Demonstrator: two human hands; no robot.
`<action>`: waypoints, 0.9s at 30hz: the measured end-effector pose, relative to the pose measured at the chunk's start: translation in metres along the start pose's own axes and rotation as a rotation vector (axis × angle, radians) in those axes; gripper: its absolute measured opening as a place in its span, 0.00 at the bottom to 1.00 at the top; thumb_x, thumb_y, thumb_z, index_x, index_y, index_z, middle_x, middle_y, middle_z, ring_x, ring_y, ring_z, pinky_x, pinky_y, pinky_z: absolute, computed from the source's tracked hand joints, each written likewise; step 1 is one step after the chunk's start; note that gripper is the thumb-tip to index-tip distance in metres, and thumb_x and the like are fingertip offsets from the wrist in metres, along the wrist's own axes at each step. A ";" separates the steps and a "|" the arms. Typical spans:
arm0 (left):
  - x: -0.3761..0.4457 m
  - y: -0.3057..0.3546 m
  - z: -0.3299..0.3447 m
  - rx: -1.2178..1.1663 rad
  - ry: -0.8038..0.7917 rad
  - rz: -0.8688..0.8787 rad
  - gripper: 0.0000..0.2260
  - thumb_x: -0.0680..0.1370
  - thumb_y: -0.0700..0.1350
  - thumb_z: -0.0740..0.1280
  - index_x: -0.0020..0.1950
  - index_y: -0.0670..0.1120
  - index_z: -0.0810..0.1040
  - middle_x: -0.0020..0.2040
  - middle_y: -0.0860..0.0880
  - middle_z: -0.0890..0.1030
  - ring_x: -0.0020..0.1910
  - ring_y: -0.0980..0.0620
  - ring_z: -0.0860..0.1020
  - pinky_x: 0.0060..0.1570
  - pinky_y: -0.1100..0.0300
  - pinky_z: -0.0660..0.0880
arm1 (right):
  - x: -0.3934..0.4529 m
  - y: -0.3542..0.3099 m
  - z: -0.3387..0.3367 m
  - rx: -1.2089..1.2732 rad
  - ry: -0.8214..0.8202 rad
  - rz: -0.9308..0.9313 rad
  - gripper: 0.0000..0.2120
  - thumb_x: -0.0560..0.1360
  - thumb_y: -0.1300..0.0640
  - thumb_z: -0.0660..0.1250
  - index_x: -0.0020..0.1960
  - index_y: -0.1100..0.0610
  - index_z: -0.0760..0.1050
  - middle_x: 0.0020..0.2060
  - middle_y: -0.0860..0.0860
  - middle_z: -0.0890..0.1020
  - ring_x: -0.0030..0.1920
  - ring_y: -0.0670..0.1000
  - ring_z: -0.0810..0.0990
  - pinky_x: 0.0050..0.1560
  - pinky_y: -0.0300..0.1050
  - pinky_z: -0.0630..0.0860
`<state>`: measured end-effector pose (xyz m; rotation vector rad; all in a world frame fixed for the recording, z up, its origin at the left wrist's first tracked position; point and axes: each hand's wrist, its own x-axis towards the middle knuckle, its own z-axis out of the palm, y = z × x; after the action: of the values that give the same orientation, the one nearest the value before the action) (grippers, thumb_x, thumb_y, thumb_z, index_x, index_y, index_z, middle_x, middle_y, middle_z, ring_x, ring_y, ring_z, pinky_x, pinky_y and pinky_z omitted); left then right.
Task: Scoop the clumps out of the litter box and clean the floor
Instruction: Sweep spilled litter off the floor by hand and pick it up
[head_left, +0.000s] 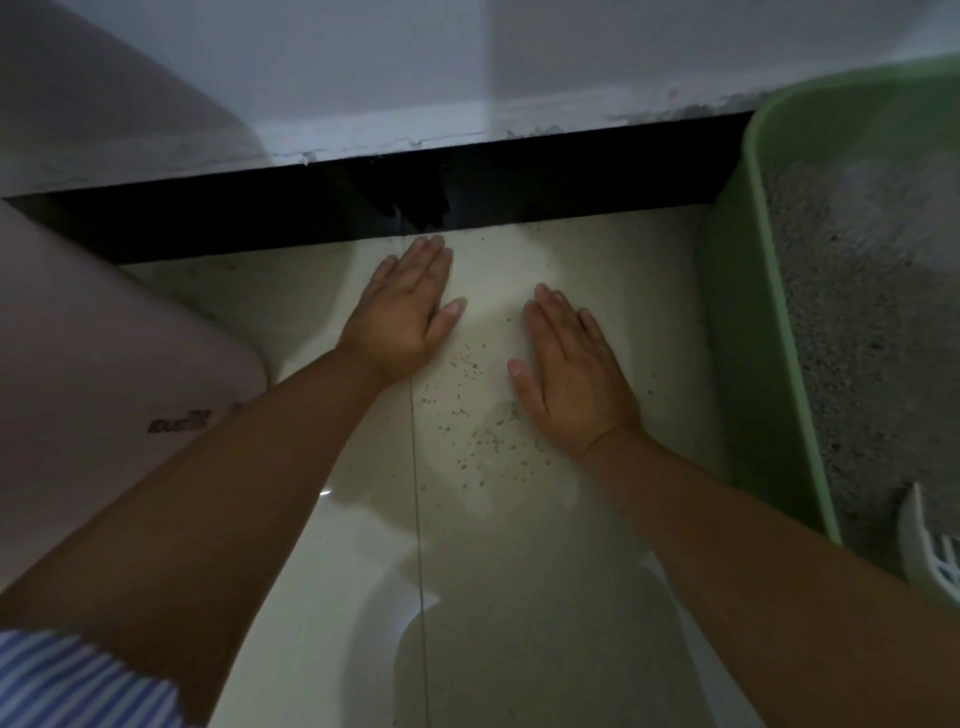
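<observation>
Pressing both palms flat, fingers straight and together, my left hand and right hand bracket spilled grains on the floor; sweeping remains, box beside right.

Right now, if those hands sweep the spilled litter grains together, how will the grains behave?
The litter grains are small and loose, so they will likely roll and scatter on the glossy floor tile. Some may slip past the flat left hand and right hand.
</observation>
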<state>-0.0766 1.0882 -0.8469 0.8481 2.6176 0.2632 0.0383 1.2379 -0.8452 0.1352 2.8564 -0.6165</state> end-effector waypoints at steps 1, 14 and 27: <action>-0.002 0.000 0.001 0.005 -0.015 0.039 0.32 0.75 0.57 0.44 0.76 0.42 0.50 0.78 0.45 0.50 0.77 0.52 0.47 0.72 0.63 0.40 | 0.000 0.000 0.001 0.000 -0.002 0.000 0.42 0.67 0.40 0.30 0.76 0.59 0.46 0.76 0.54 0.47 0.76 0.49 0.45 0.69 0.37 0.32; 0.023 0.022 -0.006 0.068 -0.058 0.134 0.27 0.82 0.51 0.50 0.77 0.44 0.44 0.78 0.46 0.44 0.77 0.52 0.43 0.72 0.62 0.39 | 0.000 0.000 0.003 0.213 0.232 0.100 0.36 0.72 0.46 0.39 0.72 0.68 0.57 0.75 0.62 0.52 0.75 0.57 0.49 0.69 0.34 0.30; -0.071 0.017 0.020 0.085 -0.012 0.459 0.29 0.82 0.52 0.44 0.61 0.31 0.74 0.59 0.33 0.77 0.59 0.37 0.77 0.65 0.54 0.66 | -0.006 -0.002 -0.006 0.264 0.146 0.029 0.33 0.75 0.47 0.42 0.70 0.68 0.62 0.73 0.61 0.58 0.75 0.57 0.56 0.72 0.40 0.43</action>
<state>-0.0062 1.0606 -0.8397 1.4706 2.4058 0.2659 0.0423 1.2379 -0.8375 0.2735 2.8898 -1.0157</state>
